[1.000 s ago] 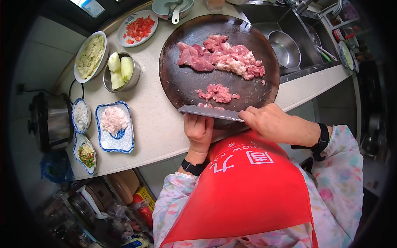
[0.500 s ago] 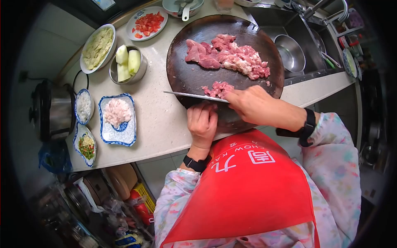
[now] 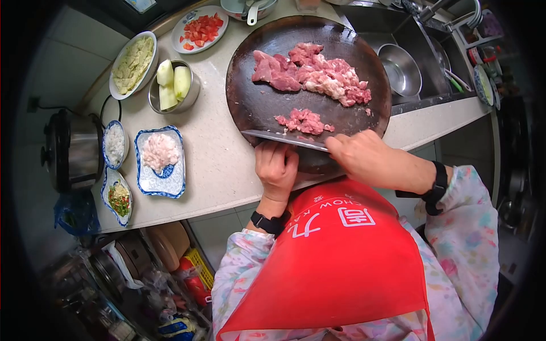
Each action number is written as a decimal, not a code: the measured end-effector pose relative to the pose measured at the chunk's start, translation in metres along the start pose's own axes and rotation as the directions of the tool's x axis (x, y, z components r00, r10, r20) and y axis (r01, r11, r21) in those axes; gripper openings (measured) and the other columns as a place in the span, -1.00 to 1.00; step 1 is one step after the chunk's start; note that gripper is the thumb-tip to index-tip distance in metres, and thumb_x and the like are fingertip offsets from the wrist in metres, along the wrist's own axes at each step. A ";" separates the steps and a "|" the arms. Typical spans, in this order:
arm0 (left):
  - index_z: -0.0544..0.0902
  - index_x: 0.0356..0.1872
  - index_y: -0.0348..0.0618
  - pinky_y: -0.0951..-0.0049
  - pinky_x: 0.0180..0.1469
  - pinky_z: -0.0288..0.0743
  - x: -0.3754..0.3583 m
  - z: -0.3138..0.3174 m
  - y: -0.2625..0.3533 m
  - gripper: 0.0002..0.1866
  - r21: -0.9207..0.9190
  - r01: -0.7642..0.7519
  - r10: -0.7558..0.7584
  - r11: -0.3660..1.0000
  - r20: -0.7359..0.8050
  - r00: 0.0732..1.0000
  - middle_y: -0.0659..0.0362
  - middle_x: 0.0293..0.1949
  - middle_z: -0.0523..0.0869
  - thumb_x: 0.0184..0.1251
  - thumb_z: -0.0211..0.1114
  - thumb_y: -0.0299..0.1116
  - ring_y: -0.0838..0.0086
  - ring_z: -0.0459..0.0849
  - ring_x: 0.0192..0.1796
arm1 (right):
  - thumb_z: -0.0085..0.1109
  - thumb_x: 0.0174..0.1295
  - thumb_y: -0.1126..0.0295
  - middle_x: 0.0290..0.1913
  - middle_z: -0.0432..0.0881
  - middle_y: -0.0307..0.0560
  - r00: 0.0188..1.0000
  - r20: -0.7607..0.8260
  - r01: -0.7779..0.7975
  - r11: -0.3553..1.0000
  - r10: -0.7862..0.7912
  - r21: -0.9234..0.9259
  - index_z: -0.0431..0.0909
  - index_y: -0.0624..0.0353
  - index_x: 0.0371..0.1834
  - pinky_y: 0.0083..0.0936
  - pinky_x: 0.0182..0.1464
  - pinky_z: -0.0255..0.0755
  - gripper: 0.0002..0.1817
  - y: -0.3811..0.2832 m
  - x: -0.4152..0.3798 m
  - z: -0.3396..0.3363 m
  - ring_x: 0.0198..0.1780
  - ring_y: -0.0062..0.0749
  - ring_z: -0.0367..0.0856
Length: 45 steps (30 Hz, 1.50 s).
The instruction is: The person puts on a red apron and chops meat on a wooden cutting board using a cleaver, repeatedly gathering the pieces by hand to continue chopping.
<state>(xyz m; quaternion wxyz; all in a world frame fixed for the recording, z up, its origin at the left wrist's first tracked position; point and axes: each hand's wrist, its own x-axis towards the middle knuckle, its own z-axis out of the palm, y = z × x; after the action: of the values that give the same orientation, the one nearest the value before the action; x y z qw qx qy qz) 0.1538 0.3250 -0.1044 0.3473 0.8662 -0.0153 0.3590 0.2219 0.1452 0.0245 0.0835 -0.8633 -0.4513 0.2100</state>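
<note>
Countertop (image 3: 210, 165): pale, speckled, loaded.
Directly on it: round dark board (image 3: 256, 105); left of this, steel bowl (image 3: 190, 103), plate (image 3: 178, 28), oval dish (image 3: 122, 95), blue-rimmed tray (image 3: 162, 184), small bowl (image 3: 126, 149).

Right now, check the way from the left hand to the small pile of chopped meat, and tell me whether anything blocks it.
Yes, the knife. Gripped by the right hand, its blade crosses the near part of the round board, between the left hand and the small pile.
</note>
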 end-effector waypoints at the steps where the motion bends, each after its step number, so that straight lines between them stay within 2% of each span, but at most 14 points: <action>1: 0.65 -0.38 -0.23 0.20 -0.10 0.53 -0.001 0.000 0.000 -0.81 -0.002 0.000 0.000 1.000 0.004 1.000 0.05 -0.30 0.66 -0.10 0.33 -0.64 0.11 0.62 -0.21 | 0.16 0.05 0.52 -0.36 0.62 0.10 1.000 -0.018 0.024 1.000 -0.024 0.001 0.38 0.26 -0.30 -0.13 -0.39 0.49 -0.82 -0.002 0.007 -0.001 -0.36 0.09 0.65; 6: 0.67 -0.33 -0.20 0.24 -0.06 0.52 0.001 -0.004 0.000 -0.79 -0.015 -0.008 0.009 1.000 0.081 0.997 0.09 -0.28 0.67 -0.06 0.32 -0.64 0.18 0.63 -0.19 | 0.20 0.06 0.47 -0.35 0.68 0.17 0.979 -0.184 0.101 0.990 -0.082 0.096 0.45 0.28 -0.25 -0.12 -0.32 0.54 -0.79 0.003 0.036 0.011 -0.33 0.04 0.70; 8: 0.67 -0.33 -0.19 0.25 -0.06 0.51 0.002 -0.005 0.004 -0.80 -0.024 -0.014 0.016 1.000 0.076 0.997 0.10 -0.27 0.68 -0.05 0.33 -0.64 0.19 0.64 -0.18 | 0.18 0.14 0.44 -0.35 0.68 0.18 0.958 -0.260 -0.074 0.980 0.121 0.182 0.46 0.25 -0.22 -0.10 -0.32 0.53 -0.81 0.010 0.031 0.013 -0.32 0.05 0.71; 9: 0.67 -0.33 -0.19 0.26 -0.06 0.51 0.005 -0.005 0.005 -0.80 -0.034 -0.013 0.015 0.999 0.068 0.998 0.10 -0.27 0.68 -0.03 0.34 -0.63 0.21 0.64 -0.18 | 0.16 0.18 0.42 -0.35 0.66 0.17 0.950 -0.304 -0.023 0.987 0.072 0.161 0.45 0.24 -0.22 -0.10 -0.34 0.52 -0.83 0.011 0.024 0.015 -0.34 0.06 0.70; 13: 0.69 -0.29 -0.22 0.20 -0.05 0.52 -0.002 -0.003 0.001 -0.78 0.031 -0.005 0.003 1.000 0.037 0.999 0.06 -0.28 0.67 -0.05 0.40 -0.58 0.11 0.63 -0.18 | 0.14 0.09 0.49 -0.36 0.61 0.11 0.982 -0.180 0.089 0.988 -0.065 0.125 0.40 0.25 -0.25 -0.13 -0.41 0.49 -0.82 0.003 -0.006 0.010 -0.41 0.07 0.66; 20: 0.69 -0.22 -0.23 0.16 -0.06 0.54 -0.002 0.001 -0.004 -0.70 -0.005 -0.026 0.026 1.000 0.036 0.999 0.05 -0.22 0.65 -0.09 0.35 -0.59 0.08 0.63 -0.15 | 0.13 0.02 0.54 -0.39 0.60 0.12 1.000 0.009 0.002 0.998 -0.003 0.063 0.37 0.30 -0.27 -0.11 -0.41 0.48 -0.79 0.006 -0.019 0.001 -0.39 0.06 0.67; 23: 0.68 -0.22 -0.24 0.17 -0.05 0.53 -0.004 0.002 -0.004 -0.71 0.016 -0.029 0.028 0.999 0.049 0.998 0.04 -0.19 0.65 -0.08 0.36 -0.59 0.09 0.62 -0.13 | 0.14 0.01 0.52 -0.39 0.63 0.14 1.000 -0.005 0.030 0.995 -0.030 0.096 0.41 0.31 -0.26 -0.08 -0.38 0.49 -0.78 -0.003 0.015 -0.001 -0.37 0.08 0.67; 26: 0.67 -0.22 -0.23 0.18 -0.03 0.53 0.000 -0.003 -0.004 -0.72 -0.014 -0.052 0.053 0.999 0.118 0.992 0.05 -0.19 0.65 -0.05 0.37 -0.58 0.10 0.61 -0.12 | 0.15 0.07 0.48 -0.40 0.65 0.19 0.989 -0.134 0.083 0.989 -0.066 0.123 0.46 0.29 -0.24 -0.05 -0.33 0.50 -0.80 -0.003 0.041 0.007 -0.36 0.12 0.68; 28: 0.66 -0.20 -0.22 0.19 -0.02 0.50 0.010 -0.009 -0.011 -0.74 -0.060 -0.109 0.118 0.992 0.199 0.973 0.06 -0.17 0.63 0.00 0.35 -0.58 0.11 0.59 -0.11 | 0.19 0.22 0.39 -0.36 0.64 0.24 0.989 -0.103 -0.080 0.971 0.106 0.226 0.42 0.26 -0.22 0.00 -0.31 0.46 -0.79 0.000 0.035 0.010 -0.31 0.20 0.64; 29: 0.66 -0.22 -0.21 0.21 -0.03 0.49 0.019 -0.011 -0.014 -0.75 -0.065 -0.076 0.088 0.995 0.196 0.977 0.08 -0.19 0.64 0.01 0.34 -0.61 0.15 0.60 -0.12 | 0.17 0.25 0.38 -0.37 0.63 0.23 0.971 -0.171 -0.123 0.963 0.167 0.239 0.42 0.25 -0.20 0.03 -0.30 0.44 -0.80 0.002 0.033 0.012 -0.32 0.21 0.62; 33: 0.66 -0.23 -0.21 0.23 -0.01 0.50 0.025 -0.014 -0.022 -0.76 -0.095 -0.067 0.084 0.993 0.187 0.979 0.09 -0.19 0.66 0.02 0.34 -0.63 0.17 0.62 -0.12 | 0.14 0.26 0.39 -0.44 0.62 0.25 0.925 -0.315 -0.114 0.944 0.215 0.309 0.43 0.26 -0.25 0.04 -0.31 0.45 -0.83 -0.004 0.022 0.020 -0.33 0.24 0.62; 38: 0.65 -0.26 -0.24 0.20 0.01 0.51 0.021 -0.015 -0.012 -0.77 -0.104 0.025 -0.009 0.994 0.154 0.988 0.05 -0.18 0.63 -0.02 0.38 -0.59 0.12 0.61 -0.08 | 0.15 0.26 0.41 -0.38 0.63 0.15 0.928 -0.322 -0.093 0.952 0.189 0.292 0.44 0.24 -0.19 -0.03 -0.34 0.47 -0.84 -0.021 0.004 0.012 -0.32 0.15 0.64; 41: 0.65 -0.32 -0.22 0.18 -0.02 0.53 0.016 -0.007 -0.018 -0.79 -0.084 -0.070 0.079 0.994 0.100 0.992 0.05 -0.24 0.63 -0.07 0.37 -0.61 0.08 0.61 -0.12 | 0.15 0.27 0.42 -0.34 0.63 0.10 0.941 -0.302 -0.079 0.968 0.152 0.240 0.43 0.22 -0.17 -0.08 -0.37 0.48 -0.83 -0.022 0.005 0.015 -0.33 0.08 0.65; 45: 0.64 -0.35 -0.23 0.18 -0.04 0.54 0.014 -0.003 -0.023 -0.79 -0.081 -0.073 0.082 0.994 0.106 0.991 0.04 -0.25 0.63 -0.11 0.36 -0.62 0.07 0.60 -0.13 | 0.16 0.22 0.46 -0.34 0.60 0.07 0.968 -0.197 -0.128 0.981 0.156 0.148 0.40 0.23 -0.22 -0.11 -0.40 0.47 -0.84 -0.020 -0.002 0.016 -0.36 0.06 0.64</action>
<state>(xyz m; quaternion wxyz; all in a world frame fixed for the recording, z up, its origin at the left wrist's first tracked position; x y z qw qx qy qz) 0.1691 0.3472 -0.1074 0.3650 0.8692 -0.0818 0.3235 0.1987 0.1544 0.0181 0.1727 -0.9031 -0.3619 0.1538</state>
